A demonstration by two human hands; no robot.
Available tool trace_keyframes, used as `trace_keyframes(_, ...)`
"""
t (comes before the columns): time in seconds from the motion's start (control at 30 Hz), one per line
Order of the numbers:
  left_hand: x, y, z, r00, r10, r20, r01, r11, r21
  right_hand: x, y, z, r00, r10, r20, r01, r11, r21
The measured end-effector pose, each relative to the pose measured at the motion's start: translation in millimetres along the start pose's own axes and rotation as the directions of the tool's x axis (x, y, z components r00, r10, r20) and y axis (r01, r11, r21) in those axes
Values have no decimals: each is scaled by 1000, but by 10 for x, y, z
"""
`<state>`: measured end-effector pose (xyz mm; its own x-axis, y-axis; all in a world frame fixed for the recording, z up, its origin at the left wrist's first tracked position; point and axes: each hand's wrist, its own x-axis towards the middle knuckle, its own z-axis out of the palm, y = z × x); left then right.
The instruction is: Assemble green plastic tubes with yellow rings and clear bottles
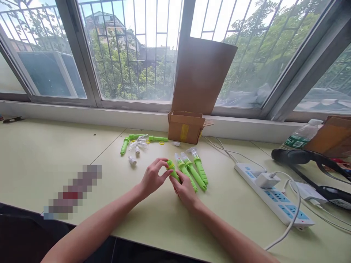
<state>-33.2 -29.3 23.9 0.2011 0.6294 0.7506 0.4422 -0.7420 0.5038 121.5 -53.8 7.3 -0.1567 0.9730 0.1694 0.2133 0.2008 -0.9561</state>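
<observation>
My left hand pinches the top end of a green plastic stick with thumb and fingers. My right hand grips the lower part of the same stick against the pale green table. Right beside it lie three finished green sticks with clear caps, side by side. Farther back lie loose green stick parts, small clear and white caps and a yellow ring.
A small open cardboard box stands by the window sill, with a cardboard sheet leaning behind it. At right are a white power strip with plugs and cables, a water bottle and a black device.
</observation>
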Motion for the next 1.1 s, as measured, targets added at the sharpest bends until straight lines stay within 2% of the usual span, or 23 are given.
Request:
trace_keyframes(0.17, 9, 9, -8, 1000, 3, 22, -3, 1000, 4, -9, -7, -1, 989, 81, 121, -108, 966, 236)
trace_keyframes(0.57, 18, 3, -16, 999, 4, 51, -1, 999, -51, -1, -39, -76, 956, 112, 271, -228, 866, 446)
trace_keyframes(0.63, 4, -22, -5, 999, -11, 49, 14, 997, -71, -4, -39, -63, 954, 109, 280, -225, 878, 423)
trace_keyframes(0.7, -11, -46, 4, 999, -24, 39, 27, 996, -84, -3, -30, -39, 965, 102, 240, -185, 917, 352)
trace_keyframes(0.87, -23, -35, 4, 1000, -7, -18, 7, 999, -49, -4, -2, -1, 1000, 19, 2, -19, 994, 111)
trace_keyframes(0.97, -16, -1, -2, 999, 13, -37, -14, 999, -33, -13, -14, -11, 1000, 3, 19, -5, 995, 103)
trace_keyframes(1.1, -6, 14, -10, 998, 35, -52, -37, 999, -32, -28, -38, -15, 995, 34, 93, -53, 974, 221)
